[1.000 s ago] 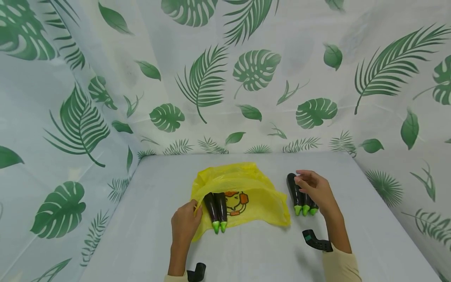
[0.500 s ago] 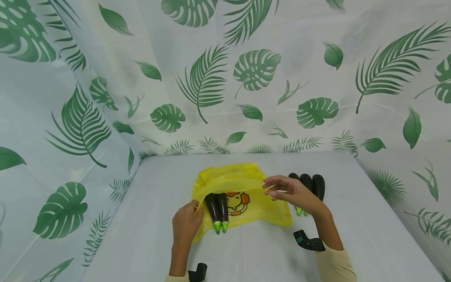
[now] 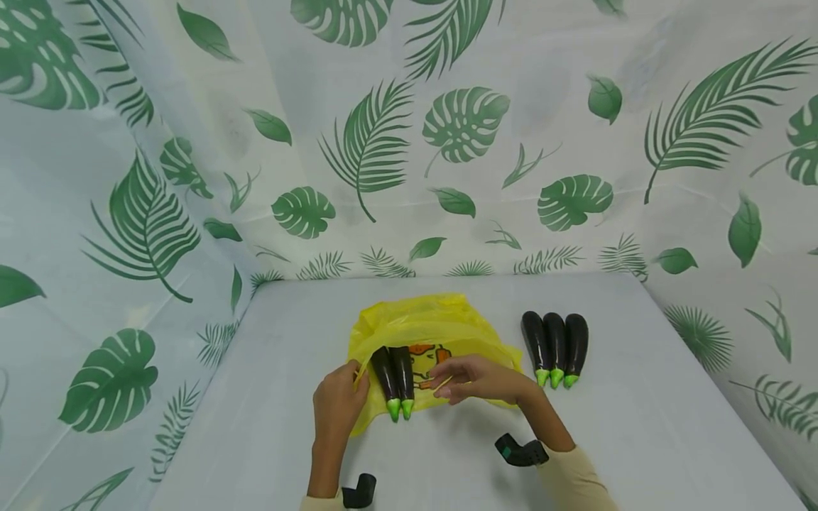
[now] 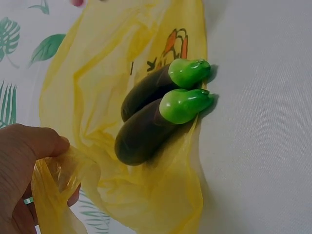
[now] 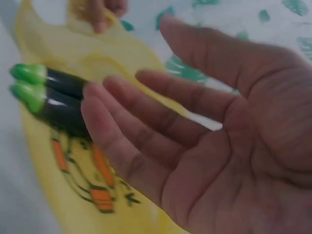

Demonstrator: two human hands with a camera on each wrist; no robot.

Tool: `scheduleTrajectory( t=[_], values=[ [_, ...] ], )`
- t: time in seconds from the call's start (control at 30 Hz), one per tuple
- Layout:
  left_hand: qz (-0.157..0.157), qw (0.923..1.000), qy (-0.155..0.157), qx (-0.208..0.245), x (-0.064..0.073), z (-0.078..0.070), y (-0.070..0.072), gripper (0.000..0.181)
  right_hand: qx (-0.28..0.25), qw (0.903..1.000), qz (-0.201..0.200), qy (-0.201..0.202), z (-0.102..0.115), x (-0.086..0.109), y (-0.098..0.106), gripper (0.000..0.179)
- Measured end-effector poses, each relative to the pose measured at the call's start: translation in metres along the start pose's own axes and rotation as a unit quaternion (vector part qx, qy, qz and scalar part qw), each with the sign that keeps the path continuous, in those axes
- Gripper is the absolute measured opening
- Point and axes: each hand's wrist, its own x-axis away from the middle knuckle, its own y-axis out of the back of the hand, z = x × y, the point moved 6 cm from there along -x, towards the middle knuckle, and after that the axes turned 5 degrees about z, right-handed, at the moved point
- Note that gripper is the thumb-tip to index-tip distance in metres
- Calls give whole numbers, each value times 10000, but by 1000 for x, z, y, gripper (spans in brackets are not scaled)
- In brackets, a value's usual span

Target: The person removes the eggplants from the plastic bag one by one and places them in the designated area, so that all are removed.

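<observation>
My left hand (image 3: 340,403) pinches the edge of a yellow plastic bag (image 3: 441,319) between thumb and fingers, lifting its mouth at the left side. Two dark eggplants (image 4: 151,117) with green stem ends lie side by side in the bag's opening, stems pointing out toward me. My right hand (image 3: 479,377) hovers over the right part of the bag, over its cartoon print, to the right of the eggplants. Its fingers are loosely extended, with nothing held, as the right wrist view shows. The far ends of the eggplants are hidden under the bag's upper layer in the head view.
Three more eggplants (image 3: 556,349) lie in a row on the white table (image 3: 268,426), right of the bag. A white sheet printed with green leaves (image 3: 466,128) stands behind the table and along its sides.
My right hand has moved left and toward me, from above the row of three eggplants to above the bag. My left hand keeps its hold on the bag; the eggplants lie unchanged.
</observation>
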Motion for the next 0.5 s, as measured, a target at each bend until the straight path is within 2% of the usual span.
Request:
scheduleTrajectory(
  t=[0.13,0.27,0.37,0.5],
  values=[
    [14,10000,-2,-5,-1,1,-1,14,-808,9936,-656,-447,-20,-14,-6,42],
    [16,10000,9,-18,-2,1,-1,15,-1398,9772,-1420,-732,-37,-23,-9,44],
    [4,10000,-6,-14,-1,1,-1,14,-1602,9666,-1817,-842,-45,-28,-10,45],
    [-1,10000,-14,7,-1,1,-1,14,-1650,9597,-2056,-971,-51,-34,-10,48]
  ],
)
